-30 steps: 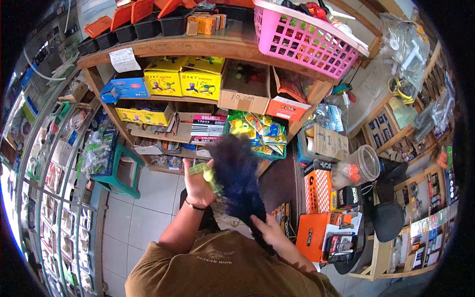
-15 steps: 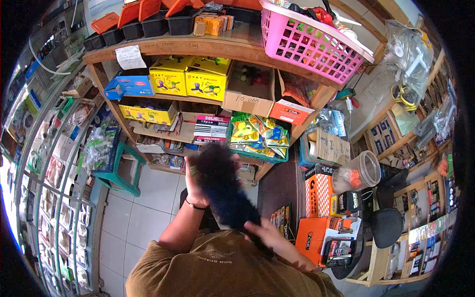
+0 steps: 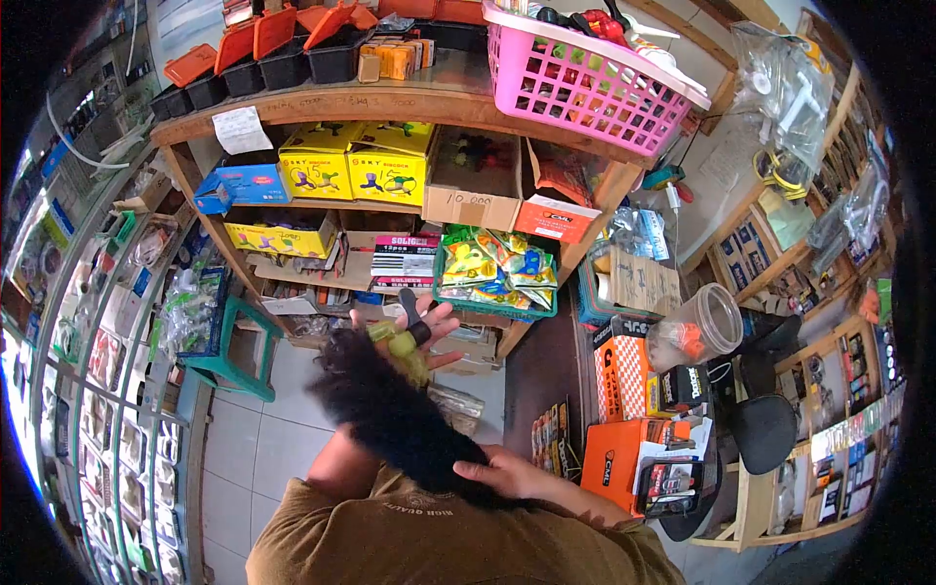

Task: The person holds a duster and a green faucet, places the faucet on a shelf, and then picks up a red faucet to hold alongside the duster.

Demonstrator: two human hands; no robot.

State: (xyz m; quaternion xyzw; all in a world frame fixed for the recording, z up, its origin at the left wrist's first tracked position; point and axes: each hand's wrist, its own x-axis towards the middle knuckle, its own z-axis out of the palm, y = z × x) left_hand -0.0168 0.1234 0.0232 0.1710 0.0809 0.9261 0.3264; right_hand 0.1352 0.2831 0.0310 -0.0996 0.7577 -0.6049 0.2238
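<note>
My left hand point(image 3: 441, 330), palm up with spread fingers, carries a yellow-green plastic tap point(image 3: 408, 357) with a dark handle. Its wrist and part of the palm are hidden behind a fluffy black duster point(image 3: 390, 414). My right hand point(image 3: 499, 474) is closed around the duster's lower end, close to my chest. The duster slants up to the left, its bushy tip beside the tap and overlapping it in this view.
Ahead stands a wooden shelf point(image 3: 322, 105) with yellow boxes point(image 3: 319, 175), a green basket point(image 3: 502, 310) of packets and a pink basket point(image 3: 585, 83) on top. A green stool point(image 3: 244, 346) is at left. Orange boxes point(image 3: 614, 463) and a clear jar point(image 3: 697, 327) are at right.
The duster has swung left and down off my left palm, uncovering the tap. My left fingers now spread wider. The right hand keeps its hold on the duster.
</note>
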